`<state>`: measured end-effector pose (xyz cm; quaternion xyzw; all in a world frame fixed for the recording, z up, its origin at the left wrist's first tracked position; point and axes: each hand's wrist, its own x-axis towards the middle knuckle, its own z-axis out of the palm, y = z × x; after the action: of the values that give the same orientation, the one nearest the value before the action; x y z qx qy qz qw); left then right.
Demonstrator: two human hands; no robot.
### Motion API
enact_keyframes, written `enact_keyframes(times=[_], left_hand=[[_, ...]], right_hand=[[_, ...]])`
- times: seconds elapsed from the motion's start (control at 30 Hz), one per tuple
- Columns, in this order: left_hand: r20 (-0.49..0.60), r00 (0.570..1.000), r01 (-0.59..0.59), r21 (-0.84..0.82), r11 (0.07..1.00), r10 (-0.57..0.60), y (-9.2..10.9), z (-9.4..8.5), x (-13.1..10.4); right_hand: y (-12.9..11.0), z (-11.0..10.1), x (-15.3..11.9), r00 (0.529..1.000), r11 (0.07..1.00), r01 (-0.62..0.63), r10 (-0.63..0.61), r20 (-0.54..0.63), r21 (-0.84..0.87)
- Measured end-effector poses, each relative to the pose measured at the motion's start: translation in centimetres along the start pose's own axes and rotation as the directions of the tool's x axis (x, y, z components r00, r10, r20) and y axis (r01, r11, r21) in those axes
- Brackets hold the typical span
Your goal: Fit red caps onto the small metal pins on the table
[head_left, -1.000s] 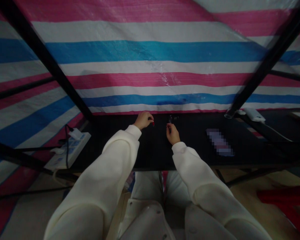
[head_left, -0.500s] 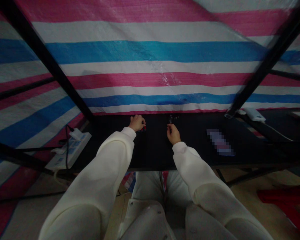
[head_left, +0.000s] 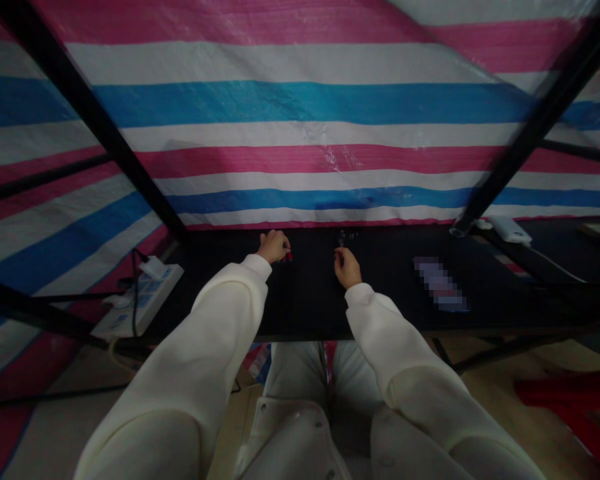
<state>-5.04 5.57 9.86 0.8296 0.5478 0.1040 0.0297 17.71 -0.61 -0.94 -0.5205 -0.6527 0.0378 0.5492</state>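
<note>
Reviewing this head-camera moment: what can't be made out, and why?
All in the head view:
- Red pieces at the left hand: too small to identify, partly covered by fingers.
- Whether the right hand grips anything: its fingers hide it.
- Small items beyond that hand: too tiny and dark.
- Flat object: its surface is pixelated.
- Red item: cut off by the right edge.
</note>
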Motion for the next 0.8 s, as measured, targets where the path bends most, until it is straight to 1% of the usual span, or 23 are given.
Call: enact_keyframes(times=[0.33,0.47,0.57,0.67,0.73,0.8], left_hand=[[-0.015,1.0,-0.026,0.003,1.0,0.026,-0.5,0.4,0.1],[-0.035,0.999,-0.037,-0.001,0.999,0.037,-0.1,0.3,0.0],[-0.088,0.991,-0.1,-0.026,0.995,0.097,0.9,0.5,-0.2],[-0.122,0.971,-0.214,-0.06,0.975,0.206,2.9,1.2,-0.3],[-0.105,0.958,-0.277,-0.09,0.957,0.267,4.5,2.1,-0.2],[-0.064,0.952,-0.305,-0.115,0.946,0.299,6.0,3.3,0.0]], right_hand=[[-0.2,-0.1,0.0,1.0,1.0,-0.016,0.016,0.004,-0.002],[-0.1,0.0,0.0,1.0,1.0,-0.017,0.017,-0.005,0.013],[0.1,0.0,0.0,0.998,0.998,-0.042,0.044,-0.046,0.044],[0.3,0.0,0.1,0.986,0.99,-0.113,0.122,-0.115,0.082],[0.5,-0.1,0.2,0.97,0.979,-0.17,0.186,-0.158,0.109],[0.7,-0.1,0.3,0.955,0.969,-0.208,0.231,-0.188,0.131]])
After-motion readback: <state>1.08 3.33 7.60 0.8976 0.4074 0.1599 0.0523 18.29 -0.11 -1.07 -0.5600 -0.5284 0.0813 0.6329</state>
